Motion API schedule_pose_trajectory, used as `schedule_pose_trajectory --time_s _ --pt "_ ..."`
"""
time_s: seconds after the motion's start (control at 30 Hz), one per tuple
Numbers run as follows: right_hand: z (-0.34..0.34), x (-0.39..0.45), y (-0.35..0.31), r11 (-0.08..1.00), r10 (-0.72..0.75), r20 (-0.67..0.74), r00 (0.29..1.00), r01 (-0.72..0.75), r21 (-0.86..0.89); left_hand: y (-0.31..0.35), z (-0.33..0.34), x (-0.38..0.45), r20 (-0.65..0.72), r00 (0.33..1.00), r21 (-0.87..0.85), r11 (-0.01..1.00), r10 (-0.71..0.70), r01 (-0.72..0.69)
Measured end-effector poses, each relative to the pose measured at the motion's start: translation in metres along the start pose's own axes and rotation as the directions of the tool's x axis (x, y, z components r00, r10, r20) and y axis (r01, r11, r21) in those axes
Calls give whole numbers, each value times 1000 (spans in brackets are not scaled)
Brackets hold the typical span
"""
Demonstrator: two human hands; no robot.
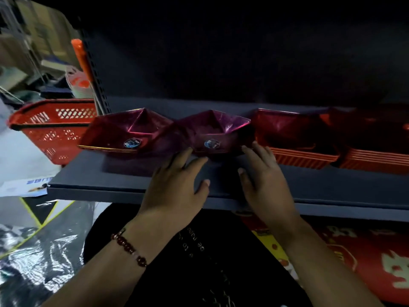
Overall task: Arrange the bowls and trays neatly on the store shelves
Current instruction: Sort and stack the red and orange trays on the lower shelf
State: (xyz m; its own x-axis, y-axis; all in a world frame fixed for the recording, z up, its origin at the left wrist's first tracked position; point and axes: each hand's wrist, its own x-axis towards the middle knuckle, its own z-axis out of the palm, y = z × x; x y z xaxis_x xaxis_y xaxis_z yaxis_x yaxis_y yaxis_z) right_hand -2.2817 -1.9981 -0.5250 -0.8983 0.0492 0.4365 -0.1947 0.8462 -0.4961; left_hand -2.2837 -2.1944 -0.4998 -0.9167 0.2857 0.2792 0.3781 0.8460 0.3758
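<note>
On the grey shelf (88,176), your left hand (174,185) and right hand (263,180) flank the middle purple bowl (212,134) at twelve o'clock, fingers straight and spread, seemingly to square it with its neighbour

Both hands — left hand (177,185), right hand (263,180) — reach with straight fingers toward the middle bowl (212,134) on the shelf (99,180).

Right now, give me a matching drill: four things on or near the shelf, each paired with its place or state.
1. red shopping basket
2. left purple bowl
3. middle purple bowl
4. orange tray stack

a. between both hands' fingers
b. right of the bowls, on the shelf
c. off the shelf's left end
d. leftmost on the shelf, untouched

Pairs: 1-c, 2-d, 3-a, 4-b
</note>
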Motion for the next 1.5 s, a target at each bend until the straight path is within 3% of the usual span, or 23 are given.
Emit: schedule_pose_trajectory --time_s 0.13,0.33,0.63,0.8,0.93,1.1,1.17,1.33,1.5 --pt "17 26 17 995 25 65 998 -19 -102 -6 8 9 -58 998 -5 999 32 -32" --pt "25 25 9 988 -23 -116 993 5 -157 -17 16 9 -102 995 -18 1000 14 -16" --pt "0 -8 -18 999 -36 -136 990 31 -37 -29 17 8 -178 982 -60 996 58 -69" --pt "-6 -19 -32 998 -66 -151 986 62 -26 -36 -3 1 -151 987 -244 966 51 -88" --pt "-7 -25 -60 997 -52 -97 994 58 58 -46 -20 -4 -247 967 -305 943 57 -133" --pt "-22 -20 -103 998 -3 -133 991 12 63 -61 -45 -9 -437 895 -311 918 90 -245" --pt "-18 -7 -126 996 -18 -133 991 29 86 -74 -55 -8 -512 858 -318 920 37 -229" --pt "41 43 -177 973 -228 -114 967 232 20 -132 -64 1 -612 778 -315 946 -142 -75" --pt "112 69 -203 975 -209 61 976 213 -60 -201 -58 9 -554 787 -250 956 -271 153"
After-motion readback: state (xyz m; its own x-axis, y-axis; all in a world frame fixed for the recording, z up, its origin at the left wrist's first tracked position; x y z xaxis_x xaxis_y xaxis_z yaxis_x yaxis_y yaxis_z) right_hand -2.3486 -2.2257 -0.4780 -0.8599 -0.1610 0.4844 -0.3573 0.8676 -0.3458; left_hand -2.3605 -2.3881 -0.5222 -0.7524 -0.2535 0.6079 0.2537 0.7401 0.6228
